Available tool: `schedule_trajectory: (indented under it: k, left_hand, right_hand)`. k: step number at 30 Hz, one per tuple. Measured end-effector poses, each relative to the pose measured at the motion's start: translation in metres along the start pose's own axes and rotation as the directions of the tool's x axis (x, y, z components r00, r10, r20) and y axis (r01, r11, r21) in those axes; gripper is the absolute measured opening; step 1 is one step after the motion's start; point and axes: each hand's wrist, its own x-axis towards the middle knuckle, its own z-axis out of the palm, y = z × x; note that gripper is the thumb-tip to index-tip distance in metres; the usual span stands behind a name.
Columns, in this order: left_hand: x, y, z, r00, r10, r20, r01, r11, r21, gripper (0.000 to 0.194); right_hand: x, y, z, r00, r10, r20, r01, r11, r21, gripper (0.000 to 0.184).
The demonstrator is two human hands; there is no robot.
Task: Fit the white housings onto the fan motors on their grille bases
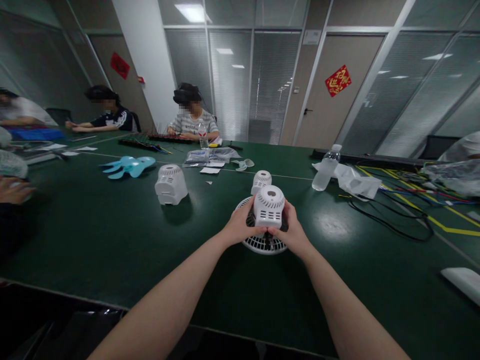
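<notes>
Between my two hands is a white fan motor housing point(269, 205) with a vented, rounded top and a round recess in it. My left hand point(242, 222) grips its left side and my right hand point(293, 231) its right side, thumbs meeting at the lower front edge. Beneath it lies a round white fan grille point(258, 246), its slatted rim showing below and to the left. Dark wiring shows under the housing's front; its ends are hidden. Just behind stands a similar smaller-looking white housing point(261, 179). Another white housing point(170, 185) sits farther left on the table.
Light blue fan blades point(129, 166) lie at the left. A water bottle point(327, 167), a crumpled plastic bag point(356, 181) and black cables point(397, 231) are at the right. Plastic packets point(210, 156) lie farther back. Co-workers point(192, 115) sit across the green table point(150, 260).
</notes>
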Motion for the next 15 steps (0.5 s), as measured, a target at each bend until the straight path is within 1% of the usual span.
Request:
schedule_trajectory:
  k: [4,9,15]
  left_hand:
    - [0.0001,-0.0024,-0.0015,1.0,0.01,0.006,-0.01,1.0,-0.029,0.108]
    - [0.0001,-0.0049,-0.0016,1.0,0.025,0.003,-0.024,0.999,-0.049,0.111]
    - [-0.0002,-0.0012,-0.0024,0.999,0.033,-0.003,-0.033,0.998,-0.054,0.114]
  right_hand:
    - [0.0001,0.0039,0.0004,1.0,-0.013,0.0,0.013,1.0,0.026,0.103]
    - [-0.0002,0.0089,0.0012,1.0,0.006,-0.007,-0.006,0.998,0.057,0.108]
    - [-0.0006,0.005,0.0011,0.999,-0.032,-0.002,0.032,0.998,0.052,0.104]
